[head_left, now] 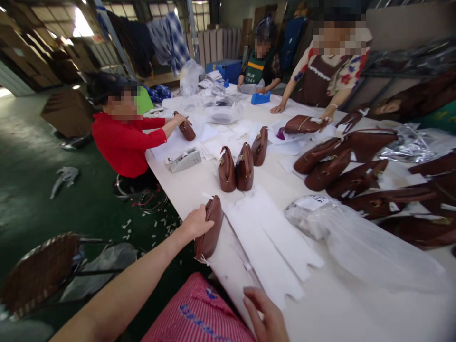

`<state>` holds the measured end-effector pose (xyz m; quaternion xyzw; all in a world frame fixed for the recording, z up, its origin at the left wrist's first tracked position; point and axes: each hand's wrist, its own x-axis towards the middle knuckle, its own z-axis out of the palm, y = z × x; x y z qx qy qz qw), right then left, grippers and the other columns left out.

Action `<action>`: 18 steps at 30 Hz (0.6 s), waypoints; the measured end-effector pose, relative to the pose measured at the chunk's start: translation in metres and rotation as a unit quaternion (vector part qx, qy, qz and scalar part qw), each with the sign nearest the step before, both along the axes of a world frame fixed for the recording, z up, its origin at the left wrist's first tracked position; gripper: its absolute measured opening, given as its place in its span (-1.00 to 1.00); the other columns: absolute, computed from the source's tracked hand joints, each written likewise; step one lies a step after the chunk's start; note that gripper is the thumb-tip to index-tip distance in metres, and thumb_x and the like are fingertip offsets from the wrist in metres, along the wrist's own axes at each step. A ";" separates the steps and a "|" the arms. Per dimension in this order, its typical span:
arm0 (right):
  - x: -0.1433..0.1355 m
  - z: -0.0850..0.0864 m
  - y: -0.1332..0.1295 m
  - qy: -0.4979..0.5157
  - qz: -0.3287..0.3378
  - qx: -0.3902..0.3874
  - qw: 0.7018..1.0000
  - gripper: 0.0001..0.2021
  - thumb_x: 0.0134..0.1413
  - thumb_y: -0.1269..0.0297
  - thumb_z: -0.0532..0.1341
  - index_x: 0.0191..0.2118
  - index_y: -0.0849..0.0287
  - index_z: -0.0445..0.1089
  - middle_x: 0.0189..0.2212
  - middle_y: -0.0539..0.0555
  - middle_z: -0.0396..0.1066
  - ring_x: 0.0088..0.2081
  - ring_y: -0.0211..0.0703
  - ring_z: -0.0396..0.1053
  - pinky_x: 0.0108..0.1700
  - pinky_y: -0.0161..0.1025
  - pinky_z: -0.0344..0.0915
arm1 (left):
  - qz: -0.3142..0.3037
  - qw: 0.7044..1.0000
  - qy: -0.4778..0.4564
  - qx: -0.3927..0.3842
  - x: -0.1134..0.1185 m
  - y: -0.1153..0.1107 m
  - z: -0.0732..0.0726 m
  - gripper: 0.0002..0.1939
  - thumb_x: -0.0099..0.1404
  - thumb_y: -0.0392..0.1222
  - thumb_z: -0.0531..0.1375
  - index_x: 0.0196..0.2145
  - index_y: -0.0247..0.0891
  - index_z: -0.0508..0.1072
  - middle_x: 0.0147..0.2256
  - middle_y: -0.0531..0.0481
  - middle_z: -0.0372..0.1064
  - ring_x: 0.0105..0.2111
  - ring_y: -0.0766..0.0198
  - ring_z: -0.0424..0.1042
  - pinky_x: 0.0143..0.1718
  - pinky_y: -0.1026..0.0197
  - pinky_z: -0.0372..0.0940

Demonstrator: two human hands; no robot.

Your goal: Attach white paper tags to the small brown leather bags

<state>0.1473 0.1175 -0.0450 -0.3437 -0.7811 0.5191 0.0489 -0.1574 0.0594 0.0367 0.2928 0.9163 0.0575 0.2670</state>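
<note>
My left hand point(197, 223) grips a brown leather handbag point(213, 235) that stands upright at the near edge of the table, thumb lying across its side. A white tie hangs from the bag's lower end. My right hand point(265, 316) is low in the view over the table edge, fingers loosely bent and apart, holding nothing that I can make out. White sheets with notched ends point(270, 242) lie flat on the table just beyond it. Two similar brown bags point(227, 171) stand side by side farther up, with another bag point(260, 146) behind them.
Many brown bags point(359, 178) crowd the right side, near a clear plastic bag point(370, 242). A grey tape dispenser point(185, 160) and a blue one point(261, 98) stand on the table. Three people work around it; one in red point(124, 133) handles a bag.
</note>
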 end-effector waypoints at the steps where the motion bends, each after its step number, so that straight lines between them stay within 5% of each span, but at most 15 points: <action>1: -0.024 0.007 -0.007 0.025 0.021 -0.032 0.999 -0.81 0.11 0.03 0.11 -0.25 -0.08 0.40 -0.28 0.02 0.50 -0.19 -0.06 0.46 -0.10 -0.11 0.42 | 0.009 1.000 -0.006 0.003 0.001 0.001 0.001 -0.59 0.15 -0.02 0.11 -0.11 -0.31 0.22 -0.16 -0.25 0.45 -0.17 0.01 0.48 -0.21 0.12 0.33; 3: -0.065 0.019 -0.020 0.046 0.069 -0.071 0.994 -0.84 0.11 0.10 0.11 -0.30 0.03 0.34 -0.35 0.03 0.47 -0.29 -0.06 0.45 -0.22 -0.14 0.40 | 0.028 0.999 -0.015 0.011 0.002 0.003 0.002 -0.58 0.15 -0.01 0.12 -0.10 -0.30 0.21 -0.16 -0.24 0.45 -0.18 0.03 0.49 -0.23 0.14 0.33; 8: -0.120 0.014 -0.032 0.076 0.004 0.036 0.996 -0.76 -0.11 0.17 0.27 -0.30 0.09 0.27 -0.34 0.06 0.35 -0.28 0.02 0.34 -0.27 -0.13 0.24 | 0.070 0.996 -0.032 0.050 0.006 0.006 -0.003 -0.53 0.18 -0.01 0.14 -0.02 -0.29 0.16 -0.14 -0.22 0.45 -0.16 0.06 0.48 -0.18 0.14 0.34; 13: -0.125 -0.007 -0.020 0.122 -0.008 -0.038 0.992 -0.86 0.04 0.23 0.11 -0.48 0.10 0.23 -0.45 0.02 0.27 -0.32 -0.07 0.25 -0.20 -0.14 0.17 | 0.104 0.990 -0.066 0.076 0.006 0.002 -0.012 -0.51 0.23 -0.01 0.12 0.03 -0.28 0.13 -0.17 -0.15 0.48 -0.32 0.15 0.52 -0.37 0.20 0.38; 18: -0.100 0.002 -0.003 0.126 0.018 -0.224 0.966 -0.75 0.04 0.07 0.16 -0.50 0.11 0.23 -0.59 -0.05 0.34 -0.46 -0.17 0.31 -0.33 -0.23 0.24 | 0.110 0.988 -0.086 0.071 0.004 0.006 -0.010 -0.46 0.26 0.00 0.08 0.11 -0.30 0.06 -0.14 -0.16 0.48 -0.47 0.23 0.52 -0.54 0.26 0.36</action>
